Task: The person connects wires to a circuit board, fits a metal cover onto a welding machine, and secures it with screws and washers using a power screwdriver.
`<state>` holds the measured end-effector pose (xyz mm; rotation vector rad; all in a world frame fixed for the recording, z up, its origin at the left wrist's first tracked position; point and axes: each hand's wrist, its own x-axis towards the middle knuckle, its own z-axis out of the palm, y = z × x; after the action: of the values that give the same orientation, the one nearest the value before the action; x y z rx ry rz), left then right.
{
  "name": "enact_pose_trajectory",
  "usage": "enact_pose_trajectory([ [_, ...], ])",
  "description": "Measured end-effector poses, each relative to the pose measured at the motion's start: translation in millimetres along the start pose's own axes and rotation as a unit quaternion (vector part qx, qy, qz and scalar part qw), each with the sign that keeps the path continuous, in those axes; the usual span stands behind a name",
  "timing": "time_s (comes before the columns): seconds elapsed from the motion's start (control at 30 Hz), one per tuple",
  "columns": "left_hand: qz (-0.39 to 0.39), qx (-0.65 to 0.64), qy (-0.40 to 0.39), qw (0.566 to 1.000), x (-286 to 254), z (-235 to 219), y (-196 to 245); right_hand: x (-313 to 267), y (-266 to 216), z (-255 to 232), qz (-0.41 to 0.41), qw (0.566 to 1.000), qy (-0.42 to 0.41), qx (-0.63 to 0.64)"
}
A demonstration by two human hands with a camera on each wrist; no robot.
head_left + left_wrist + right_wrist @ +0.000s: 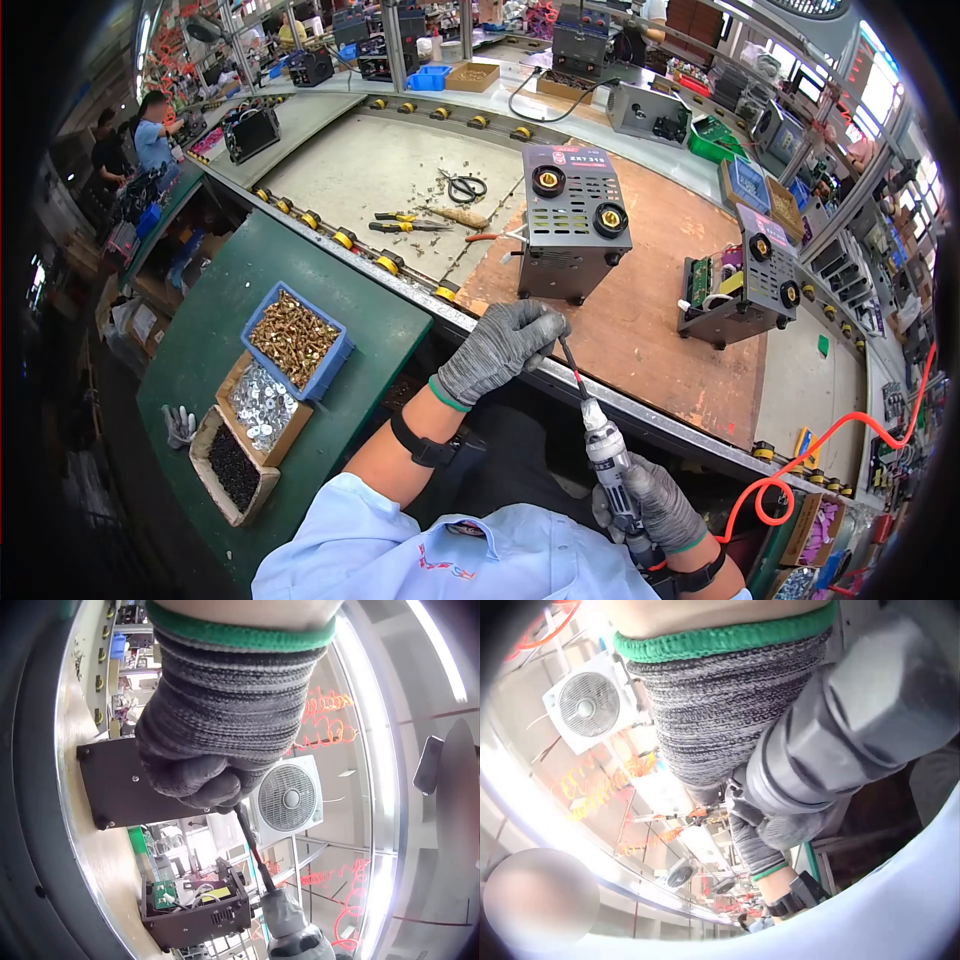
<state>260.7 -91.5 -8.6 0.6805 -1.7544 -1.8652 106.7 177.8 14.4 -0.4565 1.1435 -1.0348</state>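
My right hand [660, 505], in a grey knit glove with green trim, grips a grey-and-white air screwdriver [607, 455]. Its long dark bit [574, 362] points up and away, toward my left hand [495, 350]. That hand, gloved alike, has its curled fingers around the bit's tip, which they hide; the left wrist view shows the shaft [250, 841] coming out below them. Beyond the hands, a dark metal machine housing [572, 265] marked ZX7 315 stands upright on a brown board [660, 350]. In the right wrist view, the tool's body [802, 754] covers part of the glove.
At right stands a second machine [755, 275] with exposed circuit boards. Pliers [405, 225] and scissors [464, 187] lie on the bench. To the left, a blue bin [343, 358] holds brass-coloured screws beside boxes of washers and black screws. A red air hose [850, 420] coils at right.
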Motion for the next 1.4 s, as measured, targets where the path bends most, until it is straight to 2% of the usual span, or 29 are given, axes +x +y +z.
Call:
enact_pose_trajectory([
  [0.03,0.011,0.028,-0.012,0.999,0,-3,1,0,4,-4,-0.001,1.0,-0.001,0.001],
  [0.1,0.001,0.018,-0.018,1.0,-4,-8,6,5,14,-11,0.019,0.983,-0.099,0.153],
  [0.23,-0.036,-0.007,-0.005,0.999,-9,-10,26,11,10,3,0.02,0.971,-0.126,0.204],
  [0.27,-0.035,-0.003,-0.006,0.999,-4,-12,27,15,10,6,-0.004,0.972,-0.119,0.201],
  [0.3,0.054,0.046,0.108,0.992,5,-16,24,18,10,9,-0.029,0.973,-0.111,0.199],
  [0.33,0.142,0.093,0.217,0.961,14,-20,20,20,7,11,-0.032,0.972,-0.111,0.205],
  [0.4,0.216,0.09,0.256,0.938,36,-30,17,22,0,14,-0.046,0.969,-0.106,0.217],
  [0.43,0.212,0.129,0.218,0.944,49,-46,3,23,1,13,-0.055,0.971,-0.096,0.21],
  [0.53,0.218,0.173,0.165,0.946,53,-44,16,20,-7,13,-0.042,0.98,-0.076,0.176],
  [0.57,0.258,0.211,0.155,0.93,53,-44,21,18,-7,13,-0.043,0.984,-0.061,0.163],
  [0.6,0.257,0.212,0.145,0.932,55,-45,23,19,-4,12,-0.046,0.982,-0.057,0.171],
  [0.67,0.247,0.32,0.13,0.905,60,-45,24,22,2,10,-0.061,0.983,-0.071,0.16],
  [0.73,0.225,0.332,0.11,0.909,65,-37,26,24,4,13,-0.063,0.982,-0.061,0.168],
  [0.83,0.233,0.178,0.046,0.955,73,-26,20,27,1,17,-0.062,0.983,-0.052,0.167],
  [0.87,0.23,0.182,0.038,0.955,74,-25,20,27,-3,18,-0.061,0.985,-0.05,0.156],
  [0.97,0.139,0.159,0.037,0.977,70,-27,29,23,-10,22,-0.065,0.987,-0.044,0.141],
  [1.13,0.137,0.174,0.034,0.975,74,-30,26,25,-14,11,-0.062,0.987,-0.065,0.131],
  [1.2,0.165,0.131,0.045,0.977,73,-23,28,27,-15,9,-0.061,0.986,-0.078,0.133],
  [1.4,0.114,0.127,0.047,0.984,71,-27,27,30,-19,4,-0.068,0.987,-0.087,0.113],
])
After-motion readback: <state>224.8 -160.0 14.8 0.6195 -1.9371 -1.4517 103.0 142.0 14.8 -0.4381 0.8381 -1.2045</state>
